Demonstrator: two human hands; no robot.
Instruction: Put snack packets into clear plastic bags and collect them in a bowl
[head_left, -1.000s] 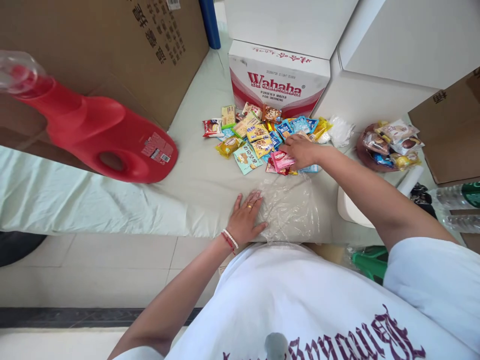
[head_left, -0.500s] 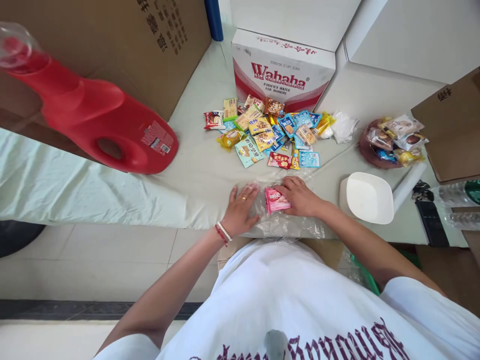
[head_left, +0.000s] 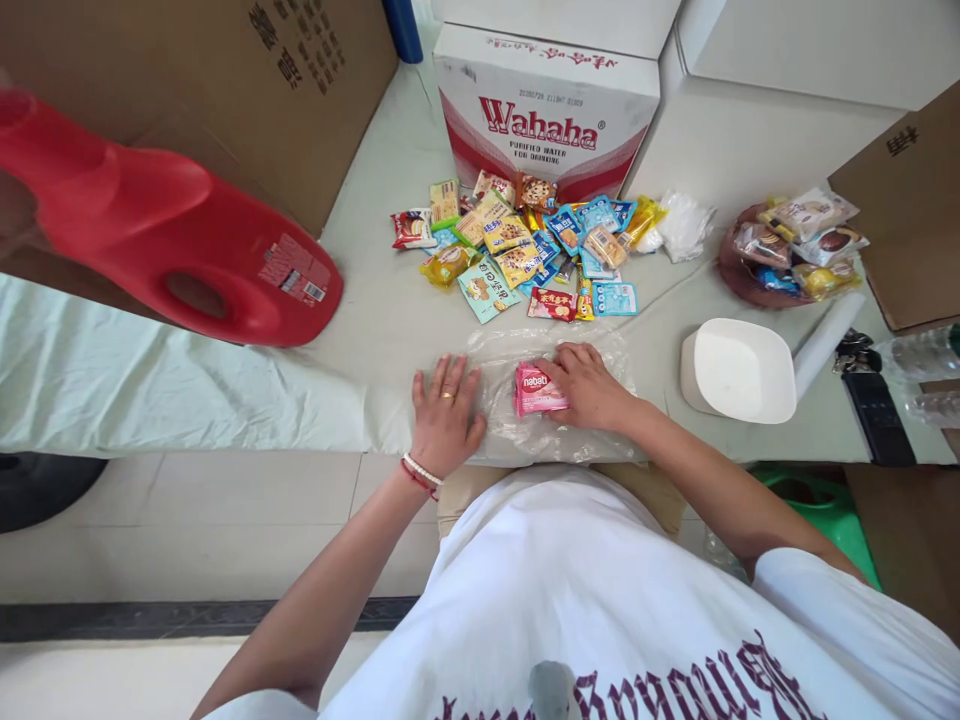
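A clear plastic bag (head_left: 559, 425) lies flat at the near edge of the cloth-covered table (head_left: 360, 330). On it rests a pink Nabati wafer pack (head_left: 537, 389). My right hand (head_left: 589, 385) touches the pack's right end, fingers curled on it. My left hand (head_left: 445, 410) lies flat with fingers spread on the bag's left edge; it wears a ring and wrist bands. A pile of several small snack packets (head_left: 536, 250) is spread farther back on the table.
A large red jug (head_left: 165, 250) lies on its side at left. A Wahaha carton (head_left: 547, 110) and brown boxes (head_left: 225, 90) stand behind. A white bowl (head_left: 742, 370) and a dish of snacks (head_left: 795, 255) sit at right, with bottles (head_left: 926, 375) at the far right.
My right hand took a pink wafer pack from the snack pile and brought it back onto the plastic bag. My left hand stayed flat on the bag's left side.
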